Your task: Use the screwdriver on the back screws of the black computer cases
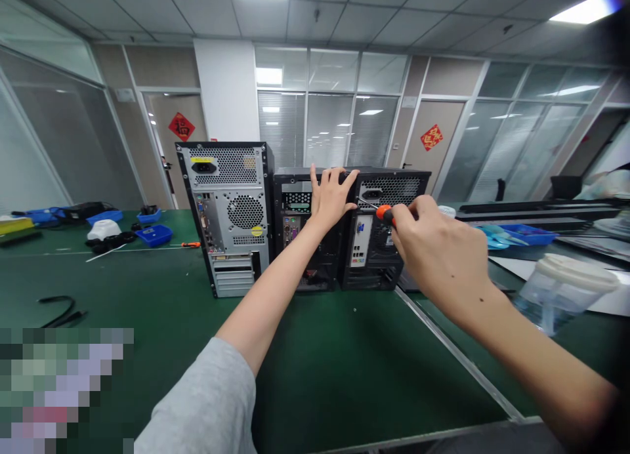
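Three computer cases stand side by side, their back panels facing me. My right hand [428,237] grips a screwdriver [384,212] with an orange and black handle. Its shaft points left at the upper left edge of the right-hand case [394,190], near the power socket. My left hand [331,195], fingers spread, rests against the top back of the middle case [295,211], its fingertips close to the right-hand case. To the left stands the taller silver-backed case [246,211]. Whether the screwdriver's tip sits in a screw is too small to tell.
A clear plastic jar with a white lid [566,290] stands at the right. Blue trays [153,235] lie at the left, near another orange screwdriver [191,245]. A black cable [62,309] lies on the green table [374,375]. A small screw-like bit [354,309] lies before the cases.
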